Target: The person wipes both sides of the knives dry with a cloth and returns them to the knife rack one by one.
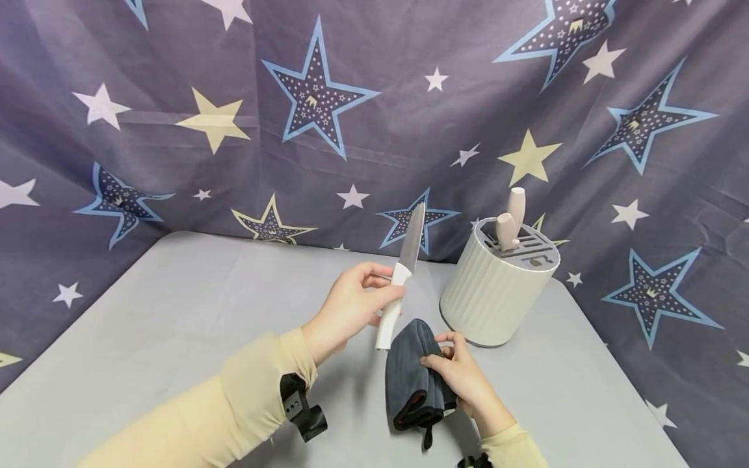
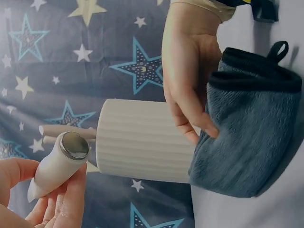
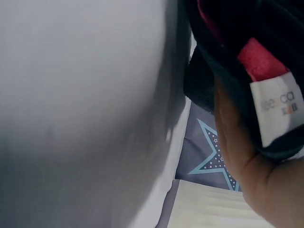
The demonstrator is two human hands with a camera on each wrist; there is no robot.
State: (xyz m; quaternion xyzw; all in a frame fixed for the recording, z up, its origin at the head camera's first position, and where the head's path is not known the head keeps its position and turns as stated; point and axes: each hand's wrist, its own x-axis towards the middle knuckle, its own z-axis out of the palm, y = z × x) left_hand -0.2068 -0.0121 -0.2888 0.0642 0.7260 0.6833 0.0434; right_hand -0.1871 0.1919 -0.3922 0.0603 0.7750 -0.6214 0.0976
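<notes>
My left hand (image 1: 357, 302) grips a knife (image 1: 393, 311) by its white handle, blade pointing up and away. In the left wrist view the metal-capped butt of the knife handle (image 2: 59, 164) faces the camera between thumb and fingers. My right hand (image 1: 462, 377) pinches a folded dark grey-blue cloth (image 1: 412, 370) with black edging and a hanging loop. The cloth is just below the knife handle's end. In the right wrist view the cloth (image 3: 202, 83) shows a red inner side and a white label (image 3: 280, 107).
Behind my right hand stands a ribbed cream knife block (image 1: 497, 292), with pale pink handles (image 1: 508, 227) sticking out of its slotted top. A light grey table (image 1: 193, 312) lies below, and a star-patterned curtain (image 1: 398, 117) hangs behind it.
</notes>
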